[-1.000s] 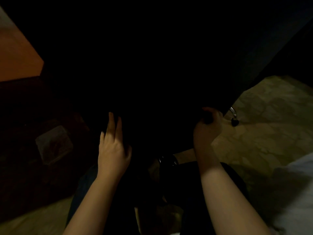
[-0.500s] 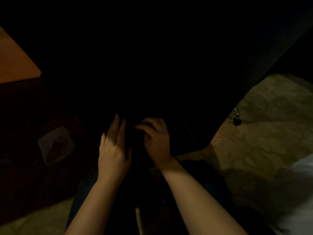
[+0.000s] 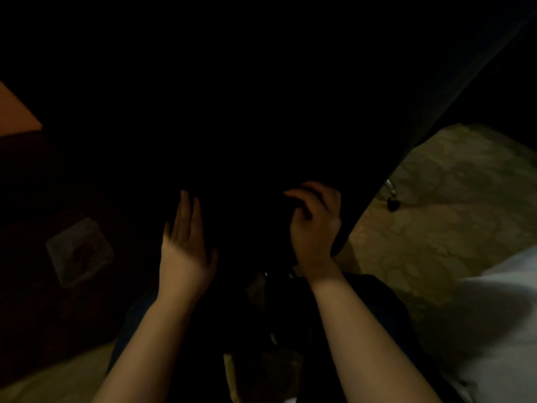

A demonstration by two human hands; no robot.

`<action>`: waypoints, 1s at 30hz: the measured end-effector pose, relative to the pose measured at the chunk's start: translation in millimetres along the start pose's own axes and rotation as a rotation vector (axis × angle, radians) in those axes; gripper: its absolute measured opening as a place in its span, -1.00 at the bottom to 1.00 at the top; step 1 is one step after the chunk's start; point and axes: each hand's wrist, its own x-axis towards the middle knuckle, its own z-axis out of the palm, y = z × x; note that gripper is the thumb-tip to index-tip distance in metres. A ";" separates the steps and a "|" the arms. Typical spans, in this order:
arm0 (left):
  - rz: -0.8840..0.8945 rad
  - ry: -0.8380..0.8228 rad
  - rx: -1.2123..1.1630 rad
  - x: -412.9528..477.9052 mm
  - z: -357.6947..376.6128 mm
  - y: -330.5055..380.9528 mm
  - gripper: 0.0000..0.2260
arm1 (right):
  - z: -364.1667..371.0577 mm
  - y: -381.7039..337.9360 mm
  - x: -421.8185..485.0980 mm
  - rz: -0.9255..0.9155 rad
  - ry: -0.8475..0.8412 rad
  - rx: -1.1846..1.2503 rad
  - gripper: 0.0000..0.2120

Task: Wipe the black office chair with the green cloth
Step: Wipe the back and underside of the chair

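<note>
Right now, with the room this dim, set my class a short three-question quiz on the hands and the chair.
1. True or false: the left hand lies with straight fingers against the black chair.
2. The fingers of the right hand are: A straight, B curled, C out of view.
3. Fill in: in this view the lit patterned floor shows on the chair's ____ side.
Key: 1 true; 2 B; 3 right.
</note>
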 end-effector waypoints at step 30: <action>-0.026 0.099 -0.074 2.5 5.7 17.6 -0.36 | 31.1 -22.4 -34.3 -0.174 -0.250 -0.011 -0.70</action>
